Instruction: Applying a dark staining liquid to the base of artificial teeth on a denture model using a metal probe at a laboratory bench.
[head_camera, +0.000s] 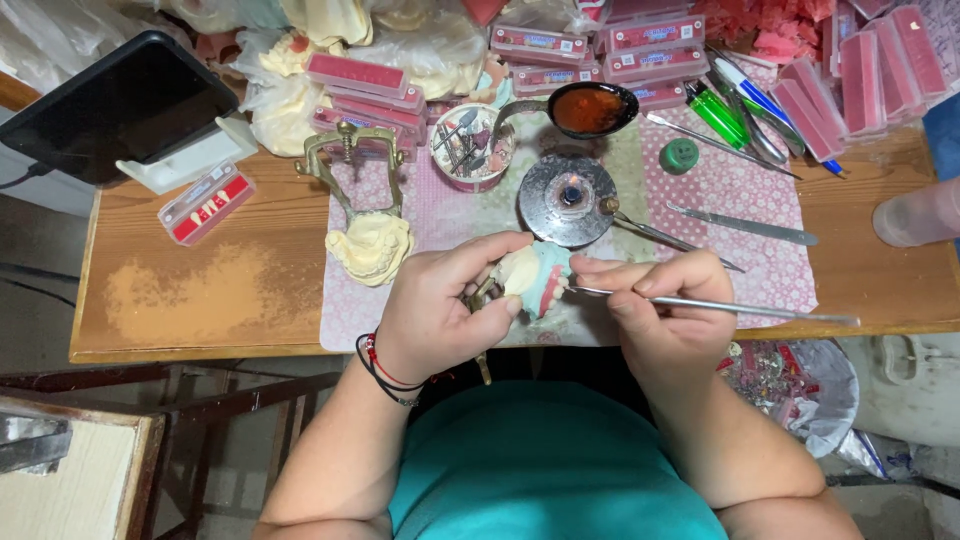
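Pink floral-patterned mat (760, 215), cream plaster cast (372, 246), green lighter (716, 116), teal shirt (545, 460), possibly reddish wax in the ladle (588, 110).

Surface (200, 300): mat (740, 190) lies on it, centre to right.
Burner (568, 198): on mat, just behind dental model (535, 275).
Spoon (585, 108): behind burner.
Articulator (365, 215): left of burner.
Tablet (110, 105): far left, back.
Boxes (870, 70): back right.

Both hands raised close together, left hand (440, 305) curled in a grip, right hand (665, 300) pinched, forearms angled inward
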